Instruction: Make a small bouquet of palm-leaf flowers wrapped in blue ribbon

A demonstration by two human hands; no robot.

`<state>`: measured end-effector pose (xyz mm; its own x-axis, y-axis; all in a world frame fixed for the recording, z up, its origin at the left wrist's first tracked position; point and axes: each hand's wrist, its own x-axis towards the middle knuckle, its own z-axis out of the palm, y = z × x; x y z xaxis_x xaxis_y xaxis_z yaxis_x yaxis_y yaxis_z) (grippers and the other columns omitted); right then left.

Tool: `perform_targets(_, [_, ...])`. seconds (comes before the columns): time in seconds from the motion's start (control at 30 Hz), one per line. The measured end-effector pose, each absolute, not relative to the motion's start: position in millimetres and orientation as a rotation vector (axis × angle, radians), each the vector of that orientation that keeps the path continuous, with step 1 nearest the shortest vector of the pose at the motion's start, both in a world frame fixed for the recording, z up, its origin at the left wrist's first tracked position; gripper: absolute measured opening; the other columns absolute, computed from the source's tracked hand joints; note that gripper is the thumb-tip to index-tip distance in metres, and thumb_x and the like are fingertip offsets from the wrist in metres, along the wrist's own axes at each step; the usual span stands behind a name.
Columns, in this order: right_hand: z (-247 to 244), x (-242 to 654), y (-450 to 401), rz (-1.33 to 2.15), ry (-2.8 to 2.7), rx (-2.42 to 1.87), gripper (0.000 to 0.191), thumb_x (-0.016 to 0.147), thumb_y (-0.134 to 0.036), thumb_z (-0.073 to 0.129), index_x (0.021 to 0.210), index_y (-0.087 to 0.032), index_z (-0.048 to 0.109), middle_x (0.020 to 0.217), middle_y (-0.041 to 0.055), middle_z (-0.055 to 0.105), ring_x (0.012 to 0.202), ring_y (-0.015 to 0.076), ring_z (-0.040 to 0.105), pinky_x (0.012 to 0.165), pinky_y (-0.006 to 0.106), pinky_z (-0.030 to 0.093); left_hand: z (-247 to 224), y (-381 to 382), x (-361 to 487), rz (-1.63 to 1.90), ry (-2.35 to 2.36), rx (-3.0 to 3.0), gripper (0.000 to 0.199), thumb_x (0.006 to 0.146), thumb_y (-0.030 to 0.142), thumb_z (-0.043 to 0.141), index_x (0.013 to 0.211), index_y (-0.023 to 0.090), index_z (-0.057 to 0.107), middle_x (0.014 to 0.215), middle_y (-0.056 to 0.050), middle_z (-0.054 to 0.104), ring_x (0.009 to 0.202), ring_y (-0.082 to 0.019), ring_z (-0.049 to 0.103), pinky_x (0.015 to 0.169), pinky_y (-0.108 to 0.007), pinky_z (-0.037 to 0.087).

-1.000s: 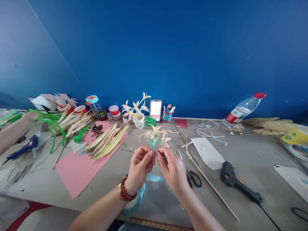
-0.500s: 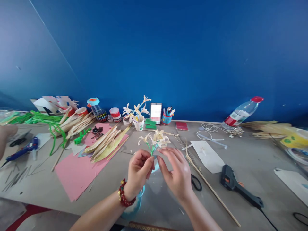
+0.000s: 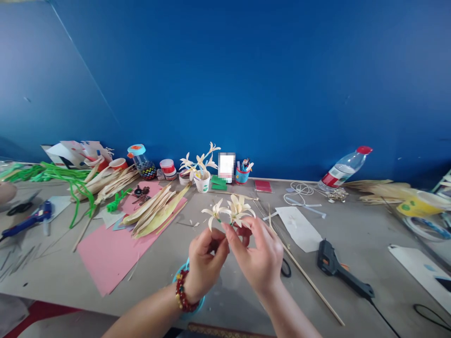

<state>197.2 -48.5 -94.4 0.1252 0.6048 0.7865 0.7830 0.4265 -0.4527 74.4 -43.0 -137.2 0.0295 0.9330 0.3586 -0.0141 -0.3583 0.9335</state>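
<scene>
Two cream-coloured craft flowers stand above my hands, a left flower point(image 3: 216, 213) and a larger right flower point(image 3: 239, 209), with a bit of green stem below. My left hand point(image 3: 208, 258), a beaded red bracelet point(image 3: 183, 291) at its wrist, is closed with thumb and fingertips pinched around the flower stems. Thumb and fingers of my right hand point(image 3: 259, 251) close on the stems just under the blooms. Most of the stems are hidden by my fingers. Behind them a white cup point(image 3: 202, 184) holds similar cream flowers.
Pink paper point(image 3: 105, 263) and dried husks point(image 3: 151, 211) lie on the left. A black glue gun point(image 3: 343, 270), a thin stick point(image 3: 313, 284) and a white paper sheet point(image 3: 299, 229) lie on the right. A bottle point(image 3: 345, 169) leans near the wall; a blue glue gun point(image 3: 28, 220) rests far left.
My right hand has gone from spread fingers beside the stems to gripping them under the blooms. The flowers have turned and dropped slightly. The view has shifted a little to the right.
</scene>
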Motion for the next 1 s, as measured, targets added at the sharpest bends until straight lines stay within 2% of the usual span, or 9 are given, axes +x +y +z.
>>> perform_targets(0.13, [-90,192,-48,-0.198,-1.528,-1.271,0.021,0.088,-0.029,0.066,0.073,-0.023,0.052,0.052,-0.0043,0.053,0.046,0.0129,0.05,0.052,0.026,0.041,-134,-43,75,1.462,0.977,1.447,0.017,0.085,0.023,0.066,0.07,0.019,0.059,0.057,0.004,0.053,0.046,-0.007,0.038,0.046,-0.02,0.034])
perform_targets(0.23, [-91,190,-49,-0.066,-1.454,-1.251,0.023,0.086,-0.026,0.066,0.068,-0.023,0.051,0.052,-0.0051,0.053,0.045,0.0118,0.05,0.051,0.024,0.043,-135,-43,75,1.452,0.942,1.376,0.019,0.086,0.025,0.066,0.07,0.019,0.058,0.054,0.004,0.053,0.042,-0.007,0.038,0.044,-0.02,0.032])
perform_targets(0.4, [-109,191,-53,0.221,-1.303,-1.171,0.011,0.081,-0.021,0.067,0.074,-0.022,0.059,0.06,-0.0028,0.061,0.052,0.014,0.057,0.054,0.025,0.048,-139,-44,74,1.449,0.938,1.353,0.022,0.09,0.028,0.062,0.071,0.02,0.054,0.053,0.005,0.052,0.038,-0.006,0.039,0.04,-0.019,0.03])
perform_targets(0.5, [-125,193,-54,0.315,-1.224,-1.13,0.012,0.08,-0.021,0.072,0.075,-0.022,0.061,0.062,-0.0026,0.061,0.051,0.0134,0.055,0.051,0.024,0.048,-138,-43,75,1.454,0.945,1.358,0.024,0.091,0.029,0.062,0.071,0.019,0.053,0.052,0.005,0.051,0.037,-0.005,0.039,0.04,-0.018,0.03])
perform_targets(1.0, [-138,191,-53,0.324,-1.207,-1.05,0.012,0.08,-0.016,0.073,0.078,-0.021,0.062,0.064,-0.0026,0.06,0.053,0.0127,0.054,0.052,0.024,0.047,-141,-39,76,1.45,0.888,1.268,0.025,0.093,0.032,0.06,0.073,0.018,0.051,0.054,0.005,0.055,0.035,-0.003,0.04,0.037,-0.015,0.029])
